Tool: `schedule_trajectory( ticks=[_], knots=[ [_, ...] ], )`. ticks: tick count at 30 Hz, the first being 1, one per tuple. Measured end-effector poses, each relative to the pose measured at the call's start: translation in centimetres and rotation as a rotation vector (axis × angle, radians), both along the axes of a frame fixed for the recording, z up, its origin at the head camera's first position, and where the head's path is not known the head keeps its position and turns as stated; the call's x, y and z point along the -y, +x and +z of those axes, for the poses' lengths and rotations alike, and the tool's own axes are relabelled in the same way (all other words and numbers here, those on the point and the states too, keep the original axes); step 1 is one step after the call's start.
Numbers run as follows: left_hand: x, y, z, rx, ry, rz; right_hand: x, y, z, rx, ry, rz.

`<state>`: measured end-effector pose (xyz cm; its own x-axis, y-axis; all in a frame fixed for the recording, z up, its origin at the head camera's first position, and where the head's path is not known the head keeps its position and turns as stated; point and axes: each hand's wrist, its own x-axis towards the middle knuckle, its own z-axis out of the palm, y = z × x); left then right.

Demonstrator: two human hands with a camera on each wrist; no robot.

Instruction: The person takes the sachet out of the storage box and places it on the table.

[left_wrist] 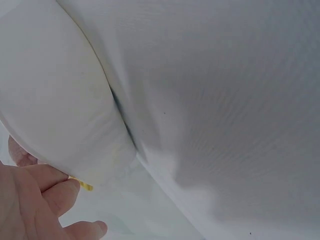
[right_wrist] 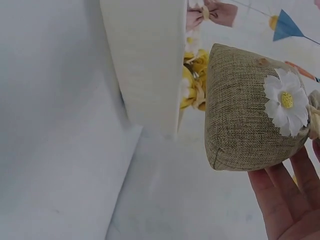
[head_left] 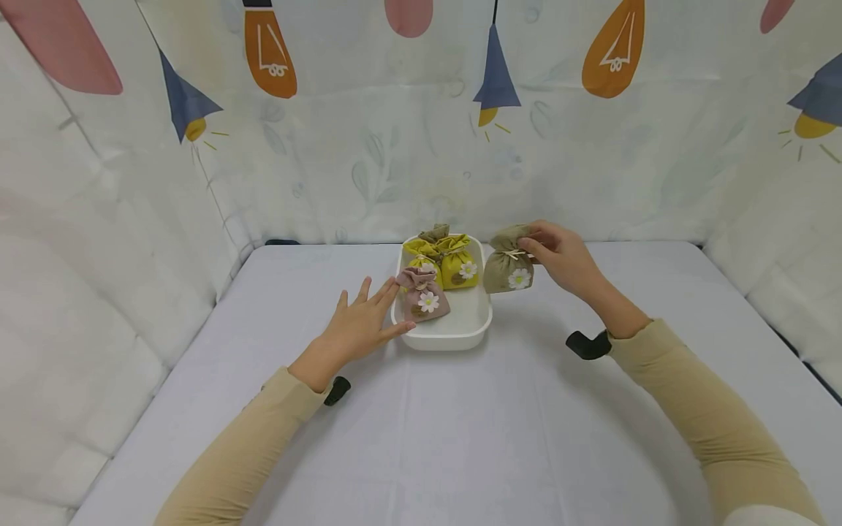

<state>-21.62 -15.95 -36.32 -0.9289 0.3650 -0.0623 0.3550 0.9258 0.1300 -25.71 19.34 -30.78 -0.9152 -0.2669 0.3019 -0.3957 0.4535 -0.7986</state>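
My right hand (head_left: 566, 259) pinches a grey-green drawstring pouch (head_left: 506, 274) by its gathered neck. A white daisy decorates the pouch's front, and it hangs just beyond the right rim of a white plastic tub (head_left: 444, 342). In the right wrist view the woven pouch (right_wrist: 245, 110) lies across my fingers (right_wrist: 285, 200). With fingers spread, my left hand (head_left: 358, 325) rests at the tub's left rim. Its fingertips are beside a pink pouch (head_left: 421, 296) in the tub. Yellow pouches (head_left: 458, 270) stand behind the pink one, along with another grey-green pouch (head_left: 434, 232).
A white cloth covers the table (head_left: 473, 431), its back edge just behind the tub. Patterned fabric (head_left: 408, 146) hangs behind, with pale fabric walls at both sides. A black strap piece (head_left: 588, 345) sits at the right wrist, another (head_left: 338, 391) at the left.
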Motion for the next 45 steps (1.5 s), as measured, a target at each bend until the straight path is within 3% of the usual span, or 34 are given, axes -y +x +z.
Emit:
schedule_trajectory(
  ticks=[15,45],
  knots=[
    [0.1,0.0,0.0,0.001,0.001,-0.003,-3.1,0.2,0.8,0.002,0.013,-0.040],
    [0.1,0.0,0.0,0.005,-0.008,-0.007,-8.0,-0.6,-0.9,0.047,0.025,-0.176]
  ],
)
